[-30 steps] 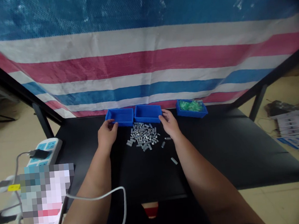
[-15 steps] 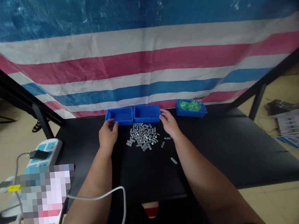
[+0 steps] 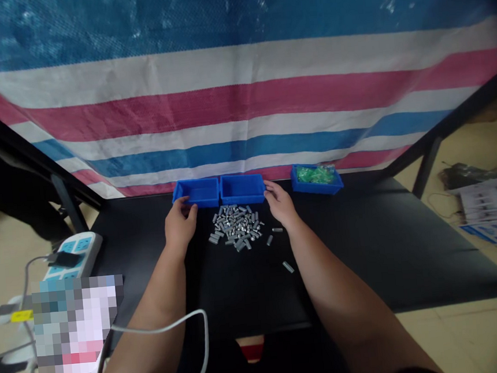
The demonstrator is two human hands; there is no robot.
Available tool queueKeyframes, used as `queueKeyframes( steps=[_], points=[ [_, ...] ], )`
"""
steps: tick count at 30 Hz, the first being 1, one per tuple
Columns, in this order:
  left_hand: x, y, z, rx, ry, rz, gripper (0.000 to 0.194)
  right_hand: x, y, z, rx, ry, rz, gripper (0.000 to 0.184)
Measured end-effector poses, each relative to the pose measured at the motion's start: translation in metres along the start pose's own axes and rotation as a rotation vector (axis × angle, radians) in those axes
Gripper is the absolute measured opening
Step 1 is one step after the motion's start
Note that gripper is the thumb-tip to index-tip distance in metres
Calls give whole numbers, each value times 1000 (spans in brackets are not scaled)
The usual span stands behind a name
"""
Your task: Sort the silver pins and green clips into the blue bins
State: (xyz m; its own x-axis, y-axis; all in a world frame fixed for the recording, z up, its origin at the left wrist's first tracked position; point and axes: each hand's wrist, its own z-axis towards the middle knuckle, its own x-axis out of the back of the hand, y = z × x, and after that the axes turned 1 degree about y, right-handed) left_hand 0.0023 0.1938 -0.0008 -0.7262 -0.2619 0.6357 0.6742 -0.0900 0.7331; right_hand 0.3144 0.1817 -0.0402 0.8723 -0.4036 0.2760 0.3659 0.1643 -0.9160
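Two blue plastic bins stand side by side at the back of the black table, the left bin and the right bin, with bare floors showing. My left hand is at the front left corner of the left bin, thumb and fingers apart. On the right bin's right end, my right hand rests with its fingertips against the wall, fingers spread. Between my hands, in front of the bins, lies a pile of small silvery metal cylinders. Several loose ones, such as one cylinder, lie nearer me.
A third blue bin holds green items in clear plastic. At left are a power strip with plugs and a blurred-out flat object. A white cable crosses by my left forearm. A striped tarp hangs behind the table.
The view has shifted very slightly. My hands keep nearly the same places at the two bins. A dark shape now shows beyond the table frame at far left.
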Motion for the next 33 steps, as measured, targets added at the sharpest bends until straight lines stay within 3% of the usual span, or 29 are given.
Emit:
queueKeyframes(
  steps=[9, 22, 27, 33],
  points=[
    [-2, 0, 0, -32, -27, -18, 45, -2, 0, 2, 17, 1, -20, 45],
    [0, -3, 1, -84, -38, 37, 35, -1, 5, 2, 57, -17, -30, 47],
    [-2, -6, 2, -79, -14, 38, 34, -3, 15, 3, 36, 46, 8, 46],
    [-4, -3, -9, -54, 41, -6, 46, -4, 14, 3, -6, 162, 131, 40]
  ],
)
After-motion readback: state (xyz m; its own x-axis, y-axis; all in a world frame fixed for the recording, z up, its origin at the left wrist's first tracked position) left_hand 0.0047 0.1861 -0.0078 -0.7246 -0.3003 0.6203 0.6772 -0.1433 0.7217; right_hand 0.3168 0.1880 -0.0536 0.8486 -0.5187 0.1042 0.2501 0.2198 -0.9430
